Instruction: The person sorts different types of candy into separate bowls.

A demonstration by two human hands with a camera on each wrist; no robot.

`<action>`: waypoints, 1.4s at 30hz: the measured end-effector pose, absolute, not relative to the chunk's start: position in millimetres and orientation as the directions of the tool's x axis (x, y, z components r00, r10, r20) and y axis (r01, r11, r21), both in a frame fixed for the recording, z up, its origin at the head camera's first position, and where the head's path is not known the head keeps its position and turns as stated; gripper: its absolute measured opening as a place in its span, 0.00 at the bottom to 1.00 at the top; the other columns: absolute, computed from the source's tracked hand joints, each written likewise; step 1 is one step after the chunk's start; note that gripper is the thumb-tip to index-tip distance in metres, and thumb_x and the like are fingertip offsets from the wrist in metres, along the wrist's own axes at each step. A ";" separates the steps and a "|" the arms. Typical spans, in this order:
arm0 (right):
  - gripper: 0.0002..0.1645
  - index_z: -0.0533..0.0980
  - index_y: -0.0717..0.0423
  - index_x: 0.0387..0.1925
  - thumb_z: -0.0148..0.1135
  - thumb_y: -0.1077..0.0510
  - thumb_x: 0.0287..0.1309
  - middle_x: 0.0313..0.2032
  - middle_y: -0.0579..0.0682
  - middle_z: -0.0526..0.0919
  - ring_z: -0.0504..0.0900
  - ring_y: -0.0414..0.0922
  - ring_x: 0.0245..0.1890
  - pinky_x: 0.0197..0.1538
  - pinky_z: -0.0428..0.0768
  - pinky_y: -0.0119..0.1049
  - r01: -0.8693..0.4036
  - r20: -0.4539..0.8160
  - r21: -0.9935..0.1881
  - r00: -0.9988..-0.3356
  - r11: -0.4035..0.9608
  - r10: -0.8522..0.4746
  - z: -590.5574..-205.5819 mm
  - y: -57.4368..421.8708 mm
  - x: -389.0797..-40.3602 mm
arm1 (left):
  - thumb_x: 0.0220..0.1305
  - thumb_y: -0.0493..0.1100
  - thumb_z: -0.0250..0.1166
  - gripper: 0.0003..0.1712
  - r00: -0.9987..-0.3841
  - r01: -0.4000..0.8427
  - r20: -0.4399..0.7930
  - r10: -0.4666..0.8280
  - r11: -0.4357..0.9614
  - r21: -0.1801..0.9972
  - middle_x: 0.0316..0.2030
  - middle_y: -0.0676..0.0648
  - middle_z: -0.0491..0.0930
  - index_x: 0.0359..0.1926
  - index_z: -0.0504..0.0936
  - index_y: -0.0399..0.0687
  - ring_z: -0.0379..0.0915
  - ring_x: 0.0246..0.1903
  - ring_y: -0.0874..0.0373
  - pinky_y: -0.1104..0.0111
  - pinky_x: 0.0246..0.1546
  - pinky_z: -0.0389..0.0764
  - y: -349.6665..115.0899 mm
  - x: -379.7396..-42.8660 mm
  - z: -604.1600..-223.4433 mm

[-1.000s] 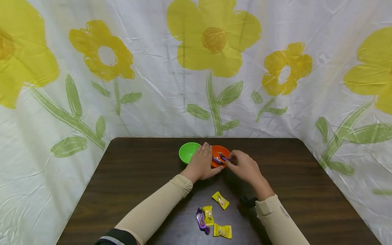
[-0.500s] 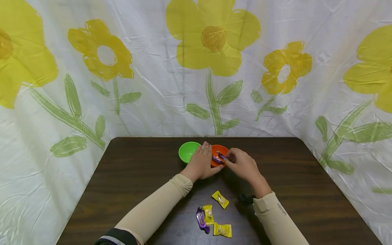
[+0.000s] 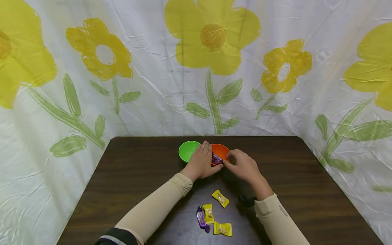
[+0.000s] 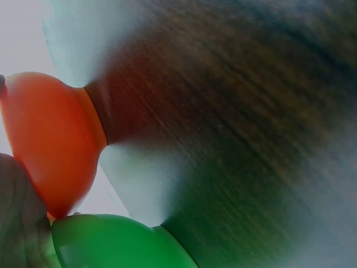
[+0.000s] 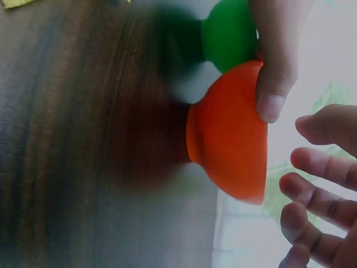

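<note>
My left hand (image 3: 200,161) rests where a green bowl (image 3: 186,152) and an orange bowl (image 3: 222,149) meet, fingers straight. Its thumb touches the orange bowl's near rim, as the right wrist view also shows. Purple wrapped candies (image 3: 217,159) lie inside the orange bowl, partly hidden by that hand. At the orange bowl's right rim is my right hand (image 3: 244,165). In the right wrist view its fingers (image 5: 321,195) hang loosely curled, apart, with nothing between them.
Nearer on the dark wooden table (image 3: 131,170) lie a purple candy (image 3: 201,218) and three yellow ones: one farther off (image 3: 220,198), one beside the purple (image 3: 208,213), one nearest (image 3: 222,229). Behind the table hangs a flowered white curtain (image 3: 153,112).
The purple candy that my right hand pinched over the orange bowl now lies in it beside another. The right hand has let go; the left hand has stayed in place.
</note>
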State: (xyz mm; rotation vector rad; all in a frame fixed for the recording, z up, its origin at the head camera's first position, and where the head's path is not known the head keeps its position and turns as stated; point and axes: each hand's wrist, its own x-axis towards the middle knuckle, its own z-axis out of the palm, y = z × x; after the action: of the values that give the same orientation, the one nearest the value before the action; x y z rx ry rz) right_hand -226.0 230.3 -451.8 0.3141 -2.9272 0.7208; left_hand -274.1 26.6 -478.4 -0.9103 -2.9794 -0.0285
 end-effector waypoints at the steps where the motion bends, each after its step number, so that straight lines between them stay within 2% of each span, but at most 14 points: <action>1: 0.12 0.85 0.49 0.42 0.73 0.47 0.66 0.42 0.47 0.86 0.85 0.47 0.40 0.42 0.86 0.49 -0.229 0.155 -0.449 -0.972 0.864 -0.177 -451.5 230.4 -224.2 | 0.75 0.79 0.41 0.60 -0.829 0.559 0.031 0.558 0.829 0.013 0.82 0.34 0.56 0.83 0.54 0.32 0.47 0.85 0.42 0.53 0.85 0.50 26.4 -273.9 -478.4; 5: 0.11 0.85 0.49 0.42 0.73 0.47 0.66 0.42 0.47 0.86 0.86 0.47 0.41 0.43 0.87 0.48 -0.250 0.163 -0.451 -0.967 0.857 -0.196 -452.5 229.9 -216.8 | 0.75 0.79 0.41 0.60 -0.829 0.559 0.030 0.558 0.829 0.021 0.82 0.34 0.56 0.83 0.54 0.32 0.46 0.85 0.42 0.53 0.85 0.49 25.8 -273.6 -479.0; 13: 0.07 0.85 0.45 0.37 0.74 0.49 0.65 0.39 0.43 0.85 0.84 0.41 0.36 0.37 0.84 0.40 -0.304 0.224 -0.444 -0.948 0.843 -0.225 -459.6 225.1 -201.4 | 0.75 0.78 0.44 0.60 -0.825 0.564 0.038 0.563 0.825 0.018 0.82 0.33 0.57 0.82 0.55 0.31 0.48 0.84 0.41 0.53 0.85 0.52 25.7 -272.7 -482.0; 18: 0.05 0.86 0.43 0.38 0.75 0.50 0.64 0.39 0.40 0.85 0.84 0.39 0.35 0.37 0.85 0.40 -0.341 0.264 -0.431 -0.933 0.835 -0.244 -459.4 219.9 -189.4 | 0.75 0.78 0.44 0.60 -0.830 0.558 0.027 0.558 0.829 0.026 0.82 0.33 0.56 0.83 0.54 0.31 0.47 0.84 0.41 0.53 0.85 0.50 25.7 -272.1 -480.0; 21: 0.05 0.86 0.41 0.38 0.75 0.49 0.63 0.39 0.38 0.85 0.81 0.37 0.33 0.36 0.83 0.35 -0.363 0.271 -0.419 -0.925 0.832 -0.267 -459.3 216.6 -181.9 | 0.75 0.79 0.42 0.60 -0.833 0.553 0.008 0.553 0.833 0.027 0.83 0.34 0.54 0.83 0.52 0.32 0.44 0.85 0.42 0.53 0.85 0.49 25.7 -272.2 -478.8; 26: 0.05 0.84 0.38 0.36 0.75 0.49 0.63 0.37 0.36 0.84 0.79 0.36 0.30 0.33 0.79 0.30 -0.397 0.265 -0.419 -0.914 0.816 -0.309 -460.2 210.6 -169.5 | 0.75 0.80 0.41 0.61 -0.834 0.550 -0.011 0.551 0.834 0.029 0.83 0.34 0.52 0.84 0.50 0.33 0.42 0.85 0.42 0.53 0.85 0.47 26.2 -274.1 -480.2; 34: 0.06 0.84 0.39 0.36 0.76 0.47 0.62 0.36 0.36 0.84 0.81 0.35 0.31 0.34 0.81 0.30 -0.467 0.253 -0.381 -0.883 0.798 -0.396 -463.9 198.7 -151.8 | 0.75 0.80 0.42 0.60 -0.836 0.548 0.005 0.548 0.835 0.049 0.83 0.34 0.53 0.84 0.52 0.34 0.43 0.85 0.43 0.53 0.85 0.48 25.5 -272.9 -478.3; 42: 0.11 0.83 0.41 0.32 0.75 0.42 0.62 0.28 0.37 0.81 0.70 0.28 0.24 0.27 0.72 0.27 -0.498 0.151 -0.347 -0.866 0.795 -0.477 -462.4 183.5 -134.7 | 0.75 0.80 0.40 0.60 -0.828 0.560 0.004 0.560 0.827 0.047 0.83 0.34 0.53 0.84 0.52 0.34 0.43 0.85 0.42 0.53 0.85 0.47 24.5 -273.1 -476.0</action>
State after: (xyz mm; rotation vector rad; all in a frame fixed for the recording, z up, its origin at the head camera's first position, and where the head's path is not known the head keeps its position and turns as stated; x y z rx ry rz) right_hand -134.7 183.5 -462.4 0.7949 -2.9234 0.5888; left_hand -273.1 24.5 -476.0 -0.9234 -3.0128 -0.0725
